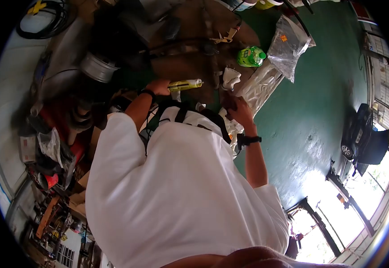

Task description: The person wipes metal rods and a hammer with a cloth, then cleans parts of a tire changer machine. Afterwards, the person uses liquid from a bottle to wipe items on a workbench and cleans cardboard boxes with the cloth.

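My left hand [159, 87] is closed round one end of a slim yellow tube [186, 85] with dark markings, which points to the right over the brown work surface. My right hand [242, 111] is lower and to the right, its fingers curled at the edge of a long piece wrapped in clear plastic [262, 87]. What those fingers grip, if anything, is in shadow. A crumpled white cloth or paper [231, 78] lies just above the right hand. Farther up stands a green bottle [251, 56] with a green cap.
A clear plastic bag [288, 44] with an orange label lies at the upper right. On the left are a metal wheel rim [98, 67] and piled parts. Green floor [310, 102] stretches right towards a dark car [362, 138] with an open door or lid.
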The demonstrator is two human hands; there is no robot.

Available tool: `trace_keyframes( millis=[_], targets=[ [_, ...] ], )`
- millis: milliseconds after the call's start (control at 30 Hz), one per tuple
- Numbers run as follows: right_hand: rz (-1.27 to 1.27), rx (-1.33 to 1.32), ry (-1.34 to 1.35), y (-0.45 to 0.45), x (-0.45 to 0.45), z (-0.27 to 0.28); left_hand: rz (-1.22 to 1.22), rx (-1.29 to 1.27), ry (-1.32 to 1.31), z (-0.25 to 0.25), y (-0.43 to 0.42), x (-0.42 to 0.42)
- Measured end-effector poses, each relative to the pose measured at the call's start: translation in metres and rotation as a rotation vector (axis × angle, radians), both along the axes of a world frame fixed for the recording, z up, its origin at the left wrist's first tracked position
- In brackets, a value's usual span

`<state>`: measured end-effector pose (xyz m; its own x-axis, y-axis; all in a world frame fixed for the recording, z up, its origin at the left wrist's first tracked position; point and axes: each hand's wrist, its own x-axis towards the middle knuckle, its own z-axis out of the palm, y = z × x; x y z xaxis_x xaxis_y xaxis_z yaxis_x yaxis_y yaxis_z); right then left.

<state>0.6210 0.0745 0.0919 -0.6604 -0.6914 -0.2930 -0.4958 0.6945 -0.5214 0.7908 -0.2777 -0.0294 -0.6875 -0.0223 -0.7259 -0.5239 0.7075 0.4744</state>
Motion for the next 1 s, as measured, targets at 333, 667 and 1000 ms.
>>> trace_keyframes(
  millis=[333,667,1000],
  targets=[
    [0.679,0.111,0.02,-0.137,-0.029,-0.056,0.298,0.183,-0.064,-0.01,0.037,0.134],
    [0.994,0.305,0.431,-0.155,-0.01,-0.087,0.626,-0.227,-0.281,0.031,0.157,0.202],
    [0.736,0.014,0.542,-0.152,-0.04,-0.138,0.796,-0.2,-0.596,0.019,0.253,0.241]
  ],
)
